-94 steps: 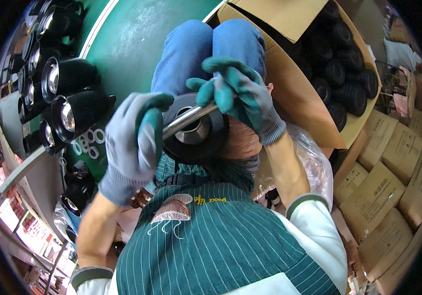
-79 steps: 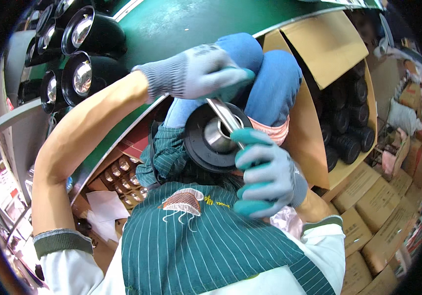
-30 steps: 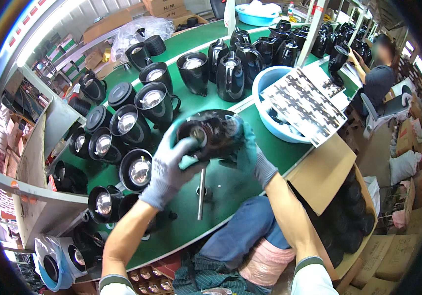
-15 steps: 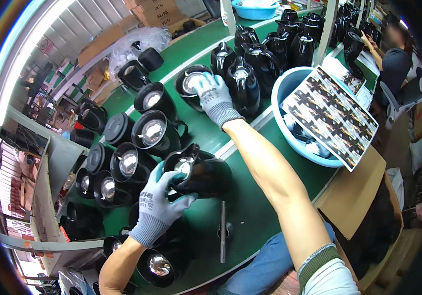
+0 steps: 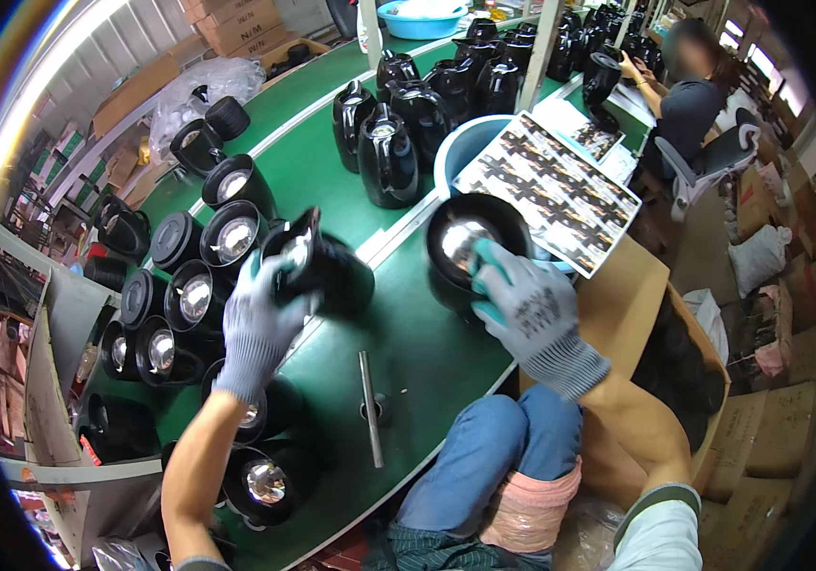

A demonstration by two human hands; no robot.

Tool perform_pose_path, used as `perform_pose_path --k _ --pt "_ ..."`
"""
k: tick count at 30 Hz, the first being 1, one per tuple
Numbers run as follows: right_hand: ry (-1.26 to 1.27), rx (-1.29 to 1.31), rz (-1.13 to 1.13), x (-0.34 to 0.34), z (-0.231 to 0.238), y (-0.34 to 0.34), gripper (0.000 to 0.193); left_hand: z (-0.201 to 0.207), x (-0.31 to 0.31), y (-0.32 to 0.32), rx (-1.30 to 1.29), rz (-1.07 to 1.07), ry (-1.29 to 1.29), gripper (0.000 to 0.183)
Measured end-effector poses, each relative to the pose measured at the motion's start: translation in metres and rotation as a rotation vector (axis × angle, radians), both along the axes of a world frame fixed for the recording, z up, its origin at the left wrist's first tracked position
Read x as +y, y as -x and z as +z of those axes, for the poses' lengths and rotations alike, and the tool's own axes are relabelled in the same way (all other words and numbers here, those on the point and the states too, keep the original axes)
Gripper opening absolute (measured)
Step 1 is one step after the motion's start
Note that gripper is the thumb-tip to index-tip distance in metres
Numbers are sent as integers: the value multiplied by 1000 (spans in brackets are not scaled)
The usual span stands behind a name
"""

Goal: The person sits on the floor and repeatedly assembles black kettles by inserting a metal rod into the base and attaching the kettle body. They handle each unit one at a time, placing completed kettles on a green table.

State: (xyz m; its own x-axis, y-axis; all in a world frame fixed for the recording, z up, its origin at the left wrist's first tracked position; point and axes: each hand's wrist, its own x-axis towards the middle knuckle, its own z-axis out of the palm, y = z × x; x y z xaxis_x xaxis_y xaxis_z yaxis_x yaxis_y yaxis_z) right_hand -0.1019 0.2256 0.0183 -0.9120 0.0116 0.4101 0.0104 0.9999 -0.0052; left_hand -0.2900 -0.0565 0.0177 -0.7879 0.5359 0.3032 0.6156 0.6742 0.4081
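Our right hand (image 5: 533, 309) pinches the open pot (image 5: 455, 290), best held level; our left hand (image 5: 263, 331) (grip too blurred to tell) meets the pitcher (image 5: 339, 278)

Grey-gloved hands (image 5: 539, 309), black jugs (image 5: 339, 276), green bench (image 5: 436, 371), sheet (image 5: 552, 190) seemingly black-white patterned.

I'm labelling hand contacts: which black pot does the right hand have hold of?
The black pot beside the blue basin, silver lining showing; the right hand grips its rim. The left hand is at another pot.
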Motion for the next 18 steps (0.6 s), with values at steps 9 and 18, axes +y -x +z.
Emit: perform_pose_path --k 9,18 --pt "285 -30 -93 1 49 -133 31 -49 85 166 -2 337 237 76" --pt "1293 231 -313 13 75 -211 26 31 75 -108 50 -846 -80 82"
